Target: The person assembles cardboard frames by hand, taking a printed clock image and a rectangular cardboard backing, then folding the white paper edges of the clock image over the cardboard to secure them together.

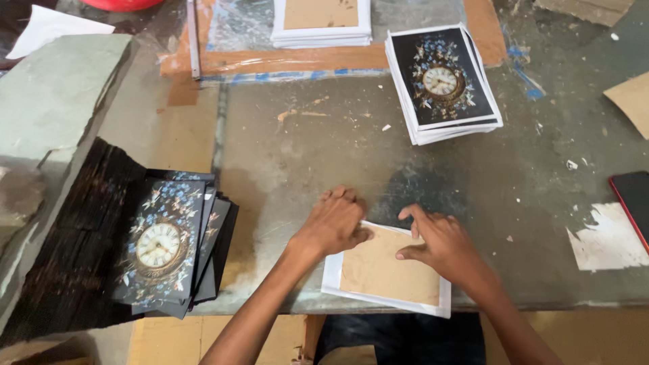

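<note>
A brown board with a white paper border lies flat at the near edge of the grey table. My left hand presses down on its far left corner with the fingers curled. My right hand rests on its far right part, the fingers spread over the brown face. Neither hand lifts the piece off the table.
A stack of dark clock prints sits at the back right. A fanned pile of finished dark clock boards lies at the left. More brown-and-white boards are stacked at the back. A red-edged phone lies at the right edge.
</note>
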